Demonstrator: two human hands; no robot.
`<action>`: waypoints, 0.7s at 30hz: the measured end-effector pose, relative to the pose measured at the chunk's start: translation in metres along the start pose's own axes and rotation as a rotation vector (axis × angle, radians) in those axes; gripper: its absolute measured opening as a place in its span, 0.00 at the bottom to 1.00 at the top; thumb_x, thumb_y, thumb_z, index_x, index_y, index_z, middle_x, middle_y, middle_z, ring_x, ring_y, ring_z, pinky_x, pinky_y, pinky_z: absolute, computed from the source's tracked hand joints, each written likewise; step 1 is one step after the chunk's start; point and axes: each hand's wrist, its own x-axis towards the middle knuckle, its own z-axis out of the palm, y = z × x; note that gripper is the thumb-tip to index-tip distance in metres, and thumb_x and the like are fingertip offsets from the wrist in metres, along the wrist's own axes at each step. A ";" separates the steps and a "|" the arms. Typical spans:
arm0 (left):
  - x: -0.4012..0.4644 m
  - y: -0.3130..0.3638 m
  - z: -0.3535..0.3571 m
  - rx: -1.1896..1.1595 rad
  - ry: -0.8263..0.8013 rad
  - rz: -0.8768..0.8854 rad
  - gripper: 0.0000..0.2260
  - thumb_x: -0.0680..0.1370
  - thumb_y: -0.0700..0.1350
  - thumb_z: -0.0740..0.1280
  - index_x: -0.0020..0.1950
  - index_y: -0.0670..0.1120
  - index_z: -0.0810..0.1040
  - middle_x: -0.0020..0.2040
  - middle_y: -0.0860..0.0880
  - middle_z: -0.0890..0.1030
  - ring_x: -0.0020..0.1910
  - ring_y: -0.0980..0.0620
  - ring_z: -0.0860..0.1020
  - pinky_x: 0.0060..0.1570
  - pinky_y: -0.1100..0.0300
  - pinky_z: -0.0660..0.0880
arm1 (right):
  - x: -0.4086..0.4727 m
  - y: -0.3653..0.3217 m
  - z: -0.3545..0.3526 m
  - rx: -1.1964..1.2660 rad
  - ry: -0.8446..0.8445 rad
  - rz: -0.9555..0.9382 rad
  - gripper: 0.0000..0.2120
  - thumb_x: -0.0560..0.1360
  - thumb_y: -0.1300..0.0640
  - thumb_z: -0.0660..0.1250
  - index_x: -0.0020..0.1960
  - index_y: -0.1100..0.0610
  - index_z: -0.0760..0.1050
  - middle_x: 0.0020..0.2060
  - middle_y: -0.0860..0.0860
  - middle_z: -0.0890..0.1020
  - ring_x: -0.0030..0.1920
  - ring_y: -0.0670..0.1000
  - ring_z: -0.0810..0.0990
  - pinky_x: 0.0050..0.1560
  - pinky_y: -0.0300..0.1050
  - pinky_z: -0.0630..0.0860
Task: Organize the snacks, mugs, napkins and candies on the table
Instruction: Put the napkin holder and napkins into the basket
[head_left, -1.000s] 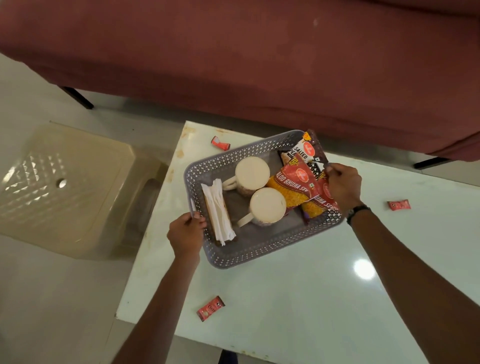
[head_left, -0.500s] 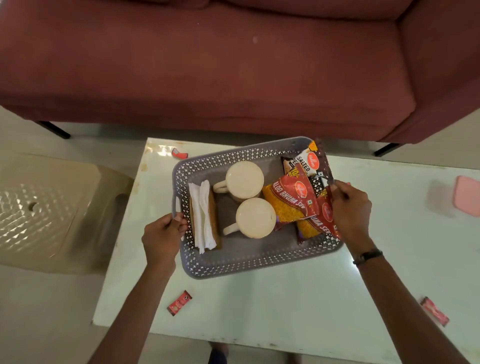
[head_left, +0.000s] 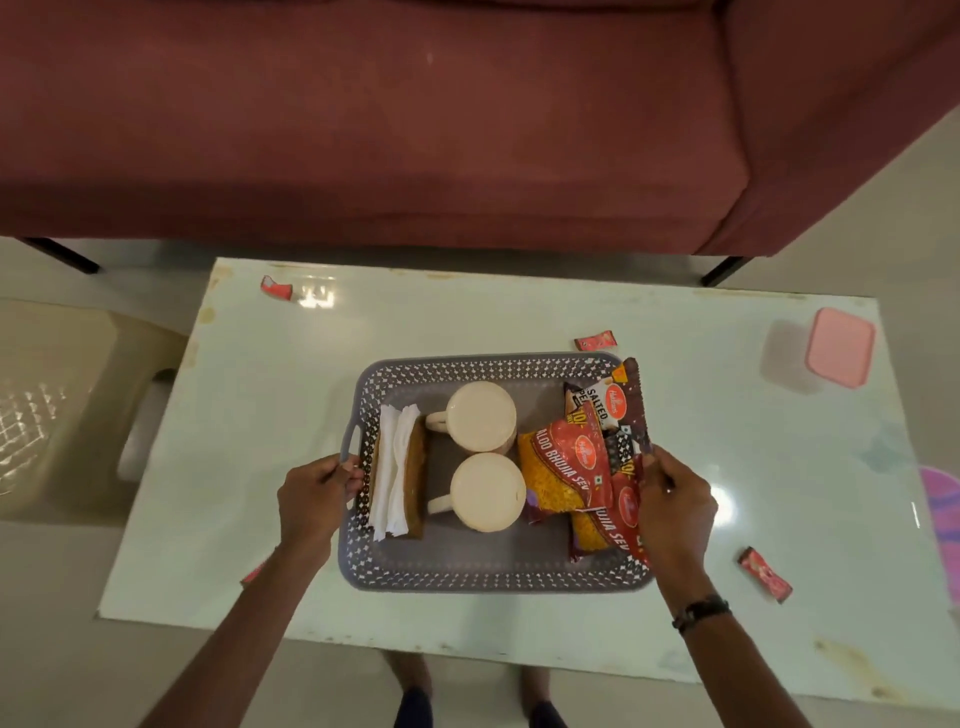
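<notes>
A grey perforated basket (head_left: 493, 574) sits on the pale table (head_left: 467, 322). Inside it are two cream mugs (head_left: 483, 415) (head_left: 488, 491) turned upside down, white napkins (head_left: 394, 467) in a brown holder, and several red-and-yellow snack packets (head_left: 563, 467). My left hand (head_left: 314, 496) grips the basket's left handle. My right hand (head_left: 675, 514) grips its right rim, over the packets. Red candies lie loose on the table: one far left (head_left: 276, 287), one behind the basket (head_left: 596, 341), one right (head_left: 764, 574), one partly hidden by my left forearm (head_left: 253, 574).
A pink-lidded clear box (head_left: 839, 353) stands at the table's far right. A maroon sofa (head_left: 415, 130) runs behind the table. A beige plastic stool (head_left: 67, 405) is on the floor to the left. A pink-purple object (head_left: 943, 519) pokes in at the right edge.
Both hands have carried the basket from the table's left end toward its middle and squared it with the table edges. The view has swung right and upward with it.
</notes>
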 end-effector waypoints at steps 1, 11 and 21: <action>0.000 -0.002 0.003 0.014 0.009 0.001 0.08 0.76 0.41 0.66 0.48 0.37 0.82 0.36 0.44 0.81 0.31 0.56 0.77 0.44 0.61 0.74 | -0.001 0.007 0.001 0.017 -0.004 0.013 0.13 0.80 0.58 0.58 0.60 0.59 0.78 0.47 0.59 0.84 0.42 0.55 0.82 0.34 0.35 0.73; 0.022 -0.001 0.018 0.051 0.027 -0.017 0.07 0.76 0.40 0.67 0.47 0.38 0.82 0.32 0.49 0.79 0.31 0.54 0.76 0.45 0.58 0.75 | 0.003 0.024 0.022 0.072 -0.016 0.075 0.15 0.80 0.56 0.58 0.63 0.58 0.76 0.52 0.58 0.83 0.48 0.56 0.83 0.49 0.48 0.81; 0.047 0.002 0.020 0.033 0.016 -0.004 0.07 0.76 0.40 0.67 0.47 0.38 0.82 0.36 0.44 0.81 0.32 0.53 0.77 0.46 0.60 0.76 | 0.010 0.024 0.037 0.085 -0.059 0.123 0.15 0.80 0.55 0.58 0.64 0.58 0.76 0.55 0.58 0.83 0.50 0.57 0.83 0.53 0.52 0.80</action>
